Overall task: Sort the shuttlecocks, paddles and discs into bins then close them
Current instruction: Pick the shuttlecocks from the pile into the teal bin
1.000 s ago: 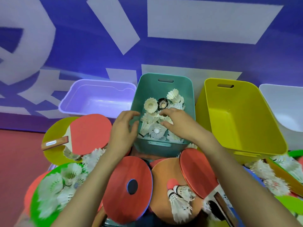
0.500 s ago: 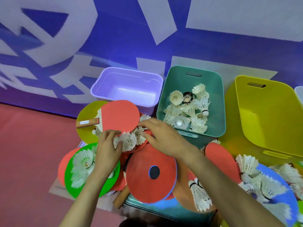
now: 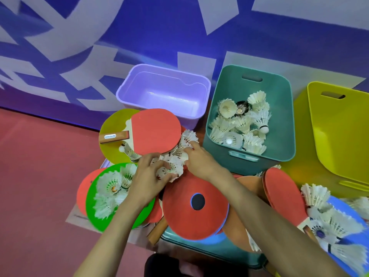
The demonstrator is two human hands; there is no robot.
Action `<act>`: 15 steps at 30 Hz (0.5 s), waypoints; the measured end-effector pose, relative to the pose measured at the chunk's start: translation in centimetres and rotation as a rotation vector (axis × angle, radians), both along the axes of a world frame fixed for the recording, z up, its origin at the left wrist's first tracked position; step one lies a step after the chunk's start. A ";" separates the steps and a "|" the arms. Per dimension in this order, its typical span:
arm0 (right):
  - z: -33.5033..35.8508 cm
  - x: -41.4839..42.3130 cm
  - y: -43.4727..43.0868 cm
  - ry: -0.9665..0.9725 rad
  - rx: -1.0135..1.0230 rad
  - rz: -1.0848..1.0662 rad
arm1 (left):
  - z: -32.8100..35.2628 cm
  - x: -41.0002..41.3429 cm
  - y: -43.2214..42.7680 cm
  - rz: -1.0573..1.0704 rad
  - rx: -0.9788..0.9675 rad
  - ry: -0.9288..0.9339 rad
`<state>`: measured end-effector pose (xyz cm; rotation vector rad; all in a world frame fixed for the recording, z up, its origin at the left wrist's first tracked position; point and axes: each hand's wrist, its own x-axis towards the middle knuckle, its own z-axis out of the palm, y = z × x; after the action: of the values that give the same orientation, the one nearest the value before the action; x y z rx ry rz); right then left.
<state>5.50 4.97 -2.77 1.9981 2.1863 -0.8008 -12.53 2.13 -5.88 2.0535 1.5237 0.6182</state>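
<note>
My left hand (image 3: 148, 177) and my right hand (image 3: 201, 159) close from both sides around a bunch of white shuttlecocks (image 3: 174, 163) lying below a red paddle (image 3: 154, 130). The teal bin (image 3: 279, 140) to the right holds several shuttlecocks (image 3: 239, 124). The purple bin (image 3: 163, 90) behind the paddle has nothing in it. A red disc with a dark centre hole (image 3: 194, 204) lies under my right forearm. More shuttlecocks rest on a green disc (image 3: 103, 216) at the left.
A yellow bin (image 3: 339, 136) stands at the right. A second red paddle (image 3: 283, 194) and a blue disc (image 3: 343, 204) with shuttlecocks lie at the right. A yellow disc (image 3: 111, 124) sits under the left paddle. A teal lid (image 3: 215, 248) lies beneath the pile.
Both hands left the teal bin and moved left and down to the shuttlecocks by the red paddle, then closed tighter around them. The view has swung left.
</note>
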 end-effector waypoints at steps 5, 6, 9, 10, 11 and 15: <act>-0.1 0.4 -0.4 0.064 0.087 -0.020 | -0.2 0.6 -0.2 0.006 0.020 0.007; 0.1 0.5 -0.6 0.073 0.107 -0.011 | -0.2 0.7 -0.2 0.029 0.014 0.024; 1.2 0.9 -1.5 0.100 0.183 0.022 | 0.3 1.1 -0.5 0.099 0.001 0.009; 1.6 1.2 -1.8 0.117 0.216 0.026 | 0.6 1.3 -0.7 0.115 0.021 -0.010; 2.1 1.4 -2.0 0.135 0.252 0.028 | 1.0 1.5 -0.9 0.134 0.048 -0.036; 4.3 2.2 -3.2 0.215 0.384 0.066 | 3.1 2.2 -1.5 0.239 0.131 -0.226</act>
<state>7.70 1.73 1.48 2.0649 2.6907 -0.6536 -10.30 0.61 -2.82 1.8321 1.6408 1.0301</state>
